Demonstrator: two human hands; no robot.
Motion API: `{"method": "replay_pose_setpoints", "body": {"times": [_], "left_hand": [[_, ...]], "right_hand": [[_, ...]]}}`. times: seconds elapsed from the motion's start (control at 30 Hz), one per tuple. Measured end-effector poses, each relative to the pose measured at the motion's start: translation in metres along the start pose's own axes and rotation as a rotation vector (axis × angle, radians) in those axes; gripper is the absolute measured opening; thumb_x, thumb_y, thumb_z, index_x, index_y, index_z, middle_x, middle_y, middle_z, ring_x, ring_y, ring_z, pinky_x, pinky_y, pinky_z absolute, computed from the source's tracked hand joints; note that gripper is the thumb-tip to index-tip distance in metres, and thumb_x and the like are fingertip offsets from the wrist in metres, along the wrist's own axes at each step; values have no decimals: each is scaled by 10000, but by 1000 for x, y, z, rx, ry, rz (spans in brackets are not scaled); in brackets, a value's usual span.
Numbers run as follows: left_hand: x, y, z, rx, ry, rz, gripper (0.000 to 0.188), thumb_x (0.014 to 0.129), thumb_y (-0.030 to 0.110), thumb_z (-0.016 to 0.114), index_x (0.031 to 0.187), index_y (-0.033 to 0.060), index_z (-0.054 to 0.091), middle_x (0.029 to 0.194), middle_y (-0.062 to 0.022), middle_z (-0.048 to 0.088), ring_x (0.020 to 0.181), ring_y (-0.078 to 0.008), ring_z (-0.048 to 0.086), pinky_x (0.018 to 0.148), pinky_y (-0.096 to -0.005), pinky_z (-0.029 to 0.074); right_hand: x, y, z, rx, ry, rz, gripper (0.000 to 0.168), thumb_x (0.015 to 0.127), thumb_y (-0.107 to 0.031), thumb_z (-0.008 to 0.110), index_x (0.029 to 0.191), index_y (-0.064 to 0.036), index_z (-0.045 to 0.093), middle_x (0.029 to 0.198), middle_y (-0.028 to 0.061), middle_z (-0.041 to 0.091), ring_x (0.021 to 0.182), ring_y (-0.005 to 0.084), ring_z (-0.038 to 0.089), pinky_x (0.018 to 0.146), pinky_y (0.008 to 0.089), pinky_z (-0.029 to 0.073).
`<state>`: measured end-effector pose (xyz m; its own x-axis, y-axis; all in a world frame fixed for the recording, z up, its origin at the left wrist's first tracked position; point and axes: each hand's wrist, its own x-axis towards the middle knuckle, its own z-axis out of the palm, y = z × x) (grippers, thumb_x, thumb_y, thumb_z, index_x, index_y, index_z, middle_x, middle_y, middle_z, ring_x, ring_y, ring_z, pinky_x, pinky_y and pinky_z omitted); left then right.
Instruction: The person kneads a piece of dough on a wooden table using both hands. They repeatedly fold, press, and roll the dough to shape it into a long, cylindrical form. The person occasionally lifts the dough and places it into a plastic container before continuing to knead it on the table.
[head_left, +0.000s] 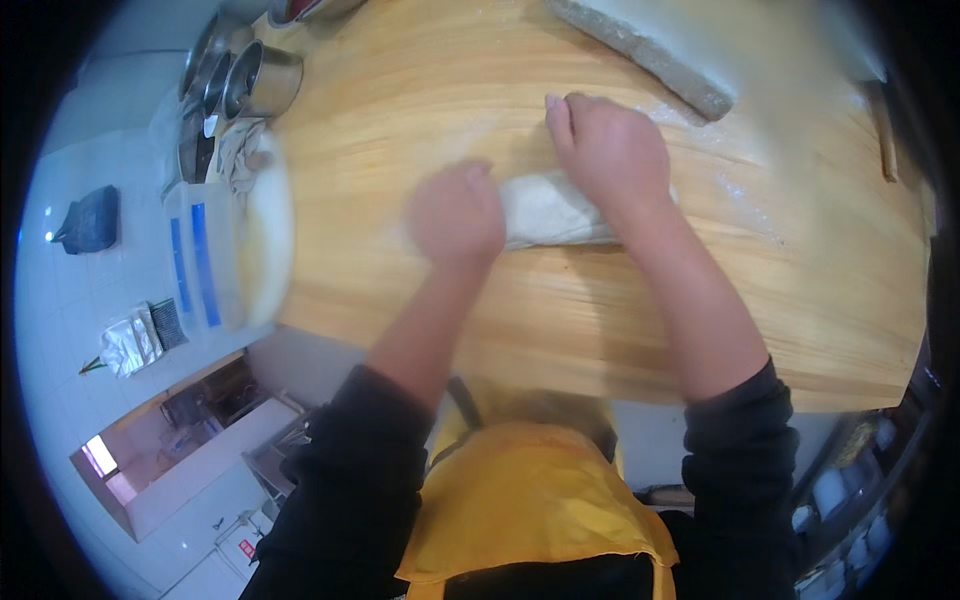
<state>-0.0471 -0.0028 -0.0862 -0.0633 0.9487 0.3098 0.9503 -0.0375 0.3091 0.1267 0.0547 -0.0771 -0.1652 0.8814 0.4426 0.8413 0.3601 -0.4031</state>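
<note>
A pale, floury lump of dough (555, 212) lies crosswise on the wooden worktop (525, 300). My left hand (459, 214) is blurred and curled at the dough's left end; whether it grips the dough is unclear. Over the dough's right part is my right hand (615, 146), its fingers curled into a fist and its thumb pointing away from me. That hand hides part of the dough, so I cannot tell whether its fingers hold any. Loose flour dusts the wood to the right of the dough.
A long flour-dusted piece (652, 64) lies at the upper right. Steel pots (262, 79), a crumpled cloth (241, 154) and a translucent plastic container (202, 259) stand along the left. A thin wooden stick (885, 135) lies near the right edge.
</note>
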Motion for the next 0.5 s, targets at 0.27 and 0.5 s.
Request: {"method": "replay_pose_setpoints", "body": {"times": [0.27, 0.5], "left_hand": [[34, 6, 3, -93, -34, -56, 409, 947, 272, 367, 893, 64, 715, 870, -127, 715, 879, -338, 646, 810, -434, 484], [34, -8, -10, 62, -366, 127, 411, 932, 257, 396, 1169, 13, 626, 1144, -188, 659, 1111, -351, 595, 1005, -469, 418]], "right_hand": [[25, 4, 1, -27, -281, 304, 407, 960, -346, 421, 919, -46, 692, 845, 178, 685, 794, 339, 649, 701, 474, 528], [-11, -34, -15, -205, -358, 393, 492, 995, -433, 372, 1160, -67, 657, 1226, 238, 610, 1191, 414, 524, 1035, 477, 396]]}}
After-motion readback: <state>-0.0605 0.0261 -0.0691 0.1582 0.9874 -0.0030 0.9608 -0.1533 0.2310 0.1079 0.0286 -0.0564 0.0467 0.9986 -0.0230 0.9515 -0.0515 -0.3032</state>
